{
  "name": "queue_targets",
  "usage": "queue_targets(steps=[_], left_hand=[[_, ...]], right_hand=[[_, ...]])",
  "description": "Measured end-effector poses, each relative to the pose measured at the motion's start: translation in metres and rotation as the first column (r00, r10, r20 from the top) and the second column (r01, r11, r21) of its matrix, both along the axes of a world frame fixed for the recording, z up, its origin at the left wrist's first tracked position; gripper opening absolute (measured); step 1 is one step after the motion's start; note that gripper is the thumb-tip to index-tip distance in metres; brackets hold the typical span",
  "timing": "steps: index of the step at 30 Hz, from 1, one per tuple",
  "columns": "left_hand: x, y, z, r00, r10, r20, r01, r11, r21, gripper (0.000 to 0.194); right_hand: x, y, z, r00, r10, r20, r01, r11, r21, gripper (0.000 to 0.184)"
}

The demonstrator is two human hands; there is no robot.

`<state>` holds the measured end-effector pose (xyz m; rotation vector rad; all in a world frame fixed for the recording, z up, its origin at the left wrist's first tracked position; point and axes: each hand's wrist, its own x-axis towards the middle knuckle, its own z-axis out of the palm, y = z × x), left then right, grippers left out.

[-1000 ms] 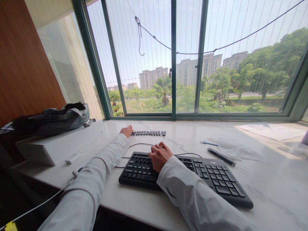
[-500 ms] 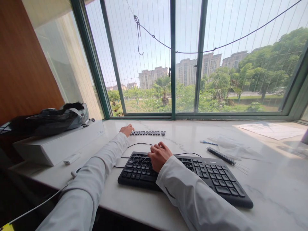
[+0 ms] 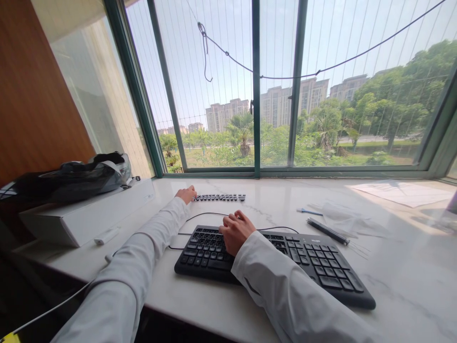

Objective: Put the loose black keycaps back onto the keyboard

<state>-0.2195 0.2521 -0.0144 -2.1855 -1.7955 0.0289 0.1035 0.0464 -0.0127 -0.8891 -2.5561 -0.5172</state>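
The left hand (image 3: 186,194), left of the frame's center, reaches the left end of the rows of loose keys (image 3: 220,197); whether its bunched fingers pinch one, I cannot tell. At the center of the frame, the right hand (image 3: 237,232) rests with curled fingers, close together, on the black keyboard (image 3: 335,271), which stretches across the lower middle toward the lower right.

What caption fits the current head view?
Left hand at the rows of loose keycaps, right hand over a black keyboard on a marble-patterned surface.
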Motion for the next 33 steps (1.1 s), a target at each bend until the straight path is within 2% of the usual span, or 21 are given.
queue_targets(steps=[8,13,16,19,20,22,24,27,33], left_hand=[[0.011,-0.013,0.007,1.0,0.012,0.007,-0.012,1.0,-0.001,0.015],[0.029,-0.031,0.03,0.999,-0.009,0.044,0.006,0.998,0.062,0.016],[0.047,-0.055,0.048,0.994,-0.056,0.098,0.045,0.992,0.114,0.022],[0.065,-0.095,0.06,0.976,-0.17,0.135,0.151,0.978,0.143,0.027],[0.071,-0.111,0.062,0.96,-0.238,0.149,0.216,0.965,0.15,0.028],[0.082,-0.142,0.062,0.83,-0.499,0.249,0.468,0.866,0.175,0.028],[0.089,-0.166,0.059,0.709,-0.612,0.35,0.59,0.787,0.18,0.028],[0.094,-0.185,0.051,0.619,-0.651,0.439,0.643,0.741,0.194,0.024],[0.092,-0.186,0.04,0.531,-0.687,0.496,0.69,0.69,0.217,0.02]], right_hand=[[0.0,0.001,-0.001,1.0,0.003,-0.003,-0.003,1.0,0.011,0.017],[0.0,0.0,-0.001,1.0,-0.006,-0.005,0.006,1.0,0.01,0.017],[0.0,-0.002,0.001,1.0,-0.014,0.009,0.014,1.0,-0.007,0.018],[0.001,-0.005,0.004,1.0,-0.022,0.013,0.022,0.999,-0.03,0.019],[0.001,-0.006,0.005,1.0,-0.026,0.014,0.027,0.999,-0.039,0.02],[0.001,-0.007,0.007,0.999,-0.037,0.006,0.038,0.998,-0.046,0.021],[0.001,-0.008,0.007,0.999,-0.053,0.0,0.053,0.997,-0.05,0.022],[0.0,-0.008,0.007,0.997,-0.068,-0.019,0.068,0.997,-0.027,0.023],[-0.002,-0.008,0.004,0.994,-0.096,-0.044,0.097,0.995,0.017,0.021]])
